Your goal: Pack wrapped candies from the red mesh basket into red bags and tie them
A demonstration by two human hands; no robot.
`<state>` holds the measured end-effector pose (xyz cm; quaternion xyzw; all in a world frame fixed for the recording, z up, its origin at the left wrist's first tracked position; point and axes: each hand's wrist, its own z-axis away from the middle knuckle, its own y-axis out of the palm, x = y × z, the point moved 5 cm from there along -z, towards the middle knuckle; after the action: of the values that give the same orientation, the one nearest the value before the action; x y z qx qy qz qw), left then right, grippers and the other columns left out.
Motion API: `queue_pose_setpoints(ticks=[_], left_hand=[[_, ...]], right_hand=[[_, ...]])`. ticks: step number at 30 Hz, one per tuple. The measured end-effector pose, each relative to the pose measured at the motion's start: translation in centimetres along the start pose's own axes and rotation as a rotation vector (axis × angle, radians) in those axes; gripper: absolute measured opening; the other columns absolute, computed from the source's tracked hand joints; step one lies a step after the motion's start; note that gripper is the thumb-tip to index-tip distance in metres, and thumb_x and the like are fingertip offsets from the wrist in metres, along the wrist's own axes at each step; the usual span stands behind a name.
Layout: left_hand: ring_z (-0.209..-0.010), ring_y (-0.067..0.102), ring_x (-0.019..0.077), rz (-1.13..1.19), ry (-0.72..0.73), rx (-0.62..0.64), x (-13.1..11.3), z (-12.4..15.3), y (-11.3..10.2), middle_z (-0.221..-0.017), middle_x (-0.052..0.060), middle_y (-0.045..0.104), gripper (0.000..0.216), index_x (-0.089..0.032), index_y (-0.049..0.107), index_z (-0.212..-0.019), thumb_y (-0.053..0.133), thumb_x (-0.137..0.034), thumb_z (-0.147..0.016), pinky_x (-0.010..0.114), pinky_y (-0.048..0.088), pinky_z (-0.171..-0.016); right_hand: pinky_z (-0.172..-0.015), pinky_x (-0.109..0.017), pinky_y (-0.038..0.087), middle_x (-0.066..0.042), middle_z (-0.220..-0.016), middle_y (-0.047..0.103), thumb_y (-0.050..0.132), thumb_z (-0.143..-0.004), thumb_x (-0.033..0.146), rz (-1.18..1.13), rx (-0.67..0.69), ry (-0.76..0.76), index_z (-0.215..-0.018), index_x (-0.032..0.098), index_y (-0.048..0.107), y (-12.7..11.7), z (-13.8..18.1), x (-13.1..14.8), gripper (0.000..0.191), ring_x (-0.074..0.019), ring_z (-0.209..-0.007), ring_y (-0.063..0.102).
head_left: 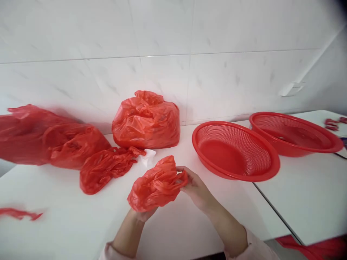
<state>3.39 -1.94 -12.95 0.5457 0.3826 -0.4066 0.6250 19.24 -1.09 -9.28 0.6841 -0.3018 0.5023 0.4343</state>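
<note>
Both of my hands hold a crumpled red plastic bag [155,186] just above the white table [67,224]. My left hand [142,215] is under the bag, mostly hidden, and grips its lower part. My right hand [193,186] pinches the bag's right edge with closed fingers. A full red bag [146,121] stands behind against the tiled wall. An empty crumpled red bag [104,168] lies to the left of my hands.
Two large red bags [40,135] lie at the far left. A red mesh basket [235,150] sits right of my hands, a second basket [295,131] behind it on an adjoining table. A red scrap [20,213] lies at the left edge.
</note>
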Motion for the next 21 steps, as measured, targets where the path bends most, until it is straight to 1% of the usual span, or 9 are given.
queue_pose_setpoints(ticks=[2,4,7,9,11,15,17,19,21], left_hand=[[-0.058,0.065,0.0224,0.061,-0.105,0.064,1.6,0.3,0.1,-0.069,0.006,0.07,0.025,-0.02,0.068,-0.076,0.079,-0.039,-0.063,0.037,0.055,-0.053],[-0.065,0.066,0.0219,0.107,-0.155,0.069,2.0,0.2,-0.5,-0.077,0.006,0.072,0.026,-0.021,0.069,-0.077,0.08,-0.041,-0.064,0.034,0.056,-0.056],[-0.082,0.068,0.0188,0.196,-0.153,-0.035,1.5,-0.5,-2.1,-0.096,0.002,0.073,0.022,-0.025,0.07,-0.087,0.071,-0.044,-0.077,0.026,0.058,-0.063],[-0.088,0.068,0.0152,0.275,-0.129,-0.122,1.3,-0.9,-3.1,-0.103,0.0,0.072,0.017,-0.027,0.069,-0.095,0.065,-0.04,-0.084,0.022,0.058,-0.069],[-0.09,0.067,0.0136,0.331,-0.116,-0.157,1.5,-1.2,-3.5,-0.108,-0.001,0.071,0.017,-0.027,0.068,-0.102,0.062,-0.034,-0.088,0.023,0.058,-0.075],[-0.098,0.065,0.0166,0.239,-0.15,-0.137,2.5,-1.4,-3.9,-0.12,0.003,0.065,0.022,-0.027,0.064,-0.11,0.058,-0.029,-0.089,0.032,0.056,-0.086],[-0.108,0.062,0.0206,0.04,-0.13,-0.229,2.2,-1.2,-4.4,-0.128,0.005,0.06,0.026,-0.027,0.061,-0.113,0.058,-0.027,-0.087,0.039,0.052,-0.093],[-0.121,0.054,0.0227,-0.201,-0.001,-0.34,0.6,-0.8,-4.0,-0.135,0.003,0.054,0.028,-0.03,0.059,-0.113,0.06,-0.027,-0.085,0.041,0.042,-0.104],[-0.131,0.044,0.024,-0.461,0.221,-0.315,-1.5,0.0,-1.7,-0.138,0.002,0.05,0.032,-0.032,0.058,-0.115,0.063,-0.029,-0.084,0.041,0.033,-0.111]], right_hand=[[-0.077,-0.031,0.051,-0.001,-0.087,0.067,0.07,-0.081,0.037,-0.019,-0.083,-0.001,-0.092,0.021,0.062,-1.5,0.4,-0.4,0.021,-0.0156,-0.081,0.063],[-0.073,-0.028,0.049,0.0,-0.08,0.063,0.07,-0.08,0.036,-0.025,-0.245,-0.085,-0.082,0.02,0.06,-3.7,1.2,0.1,0.019,-0.0134,-0.075,0.06],[-0.068,-0.027,0.048,0.001,-0.08,0.059,0.068,-0.082,0.037,-0.058,-0.451,-0.263,-0.086,0.023,0.059,-6.6,3.1,1.9,0.017,-0.0127,-0.072,0.057],[-0.064,-0.028,0.047,0.001,-0.079,0.057,0.065,-0.084,0.036,-0.036,-0.518,-0.346,-0.092,0.026,0.058,-7.7,4.7,3.1,0.014,-0.0133,-0.069,0.056],[-0.066,-0.031,0.048,-0.001,-0.082,0.057,0.061,-0.086,0.037,0.034,-0.555,-0.398,-0.094,0.028,0.056,-8.3,6.2,4.1,0.013,-0.0169,-0.075,0.059],[-0.08,-0.046,0.05,-0.007,-0.1,0.062,0.049,-0.09,0.042,0.081,-0.516,-0.368,-0.094,0.028,0.052,-8.5,7.7,4.6,0.015,-0.0273,-0.099,0.063],[-0.084,-0.048,0.049,-0.005,-0.087,0.062,0.044,-0.093,0.041,0.044,-0.444,-0.315,-0.089,0.027,0.05,-8.2,7.5,4.2,0.016,-0.0261,-0.093,0.064],[-0.086,-0.047,0.048,0.0,-0.07,0.055,0.042,-0.095,0.04,0.008,-0.35,-0.276,-0.086,0.026,0.047,-7.3,7.0,3.6,0.017,-0.0221,-0.081,0.063],[-0.088,-0.045,0.046,0.003,-0.066,0.048,0.043,-0.096,0.038,-0.01,-0.252,-0.261,-0.086,0.025,0.047,-6.0,6.3,2.9,0.017,-0.0175,-0.071,0.06]])
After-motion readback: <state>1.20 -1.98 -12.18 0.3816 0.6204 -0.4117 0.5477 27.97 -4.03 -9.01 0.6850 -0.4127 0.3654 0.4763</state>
